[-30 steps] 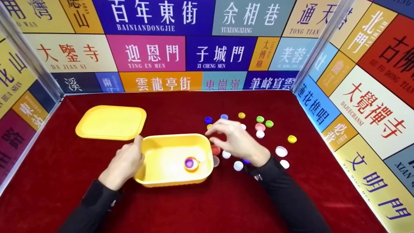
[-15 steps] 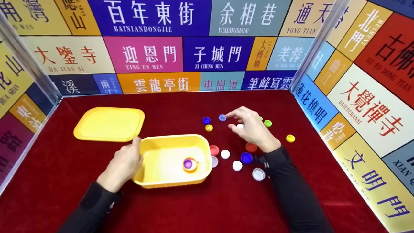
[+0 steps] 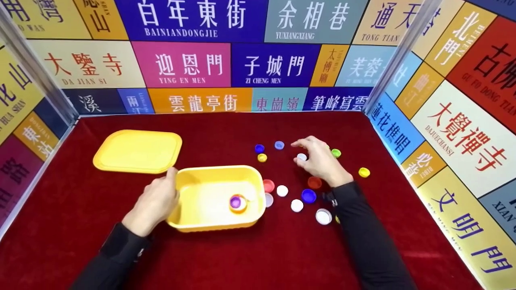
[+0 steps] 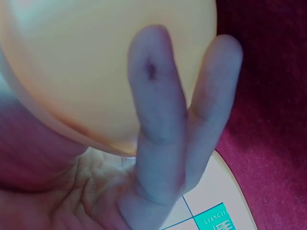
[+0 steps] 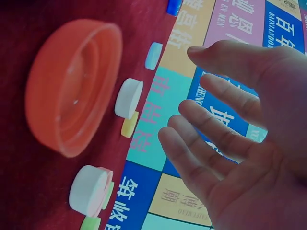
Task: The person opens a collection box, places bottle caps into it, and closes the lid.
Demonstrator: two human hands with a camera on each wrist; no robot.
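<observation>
My left hand (image 3: 155, 201) grips the left end of a yellow plastic box (image 3: 215, 228); in the left wrist view two fingers (image 4: 156, 91) lie along its wall (image 4: 91, 62). Inside the box, toward the right, is a purple cap (image 3: 236, 202) with white and orange caps around it. Over the scattered bottle caps hovers my right hand (image 3: 322, 161), fingers apart and holding nothing. A white cap (image 3: 301, 157) lies under its thumb, and a light blue cap (image 3: 279, 145) is left of the fingertips. The right wrist view shows a large orange-red cap (image 5: 72, 91) below the palm.
A yellow lid (image 3: 138, 151) lies behind the box on the left. Right of the box are several caps, among them a dark blue cap (image 3: 308, 196), a white cap (image 3: 323, 216) and a yellow cap (image 3: 364, 172). Printed panels (image 3: 181, 64) wall the red cloth.
From beside the box's right rim, my right hand has moved right and back over the caps, past the light blue one. My left hand stays on the box.
</observation>
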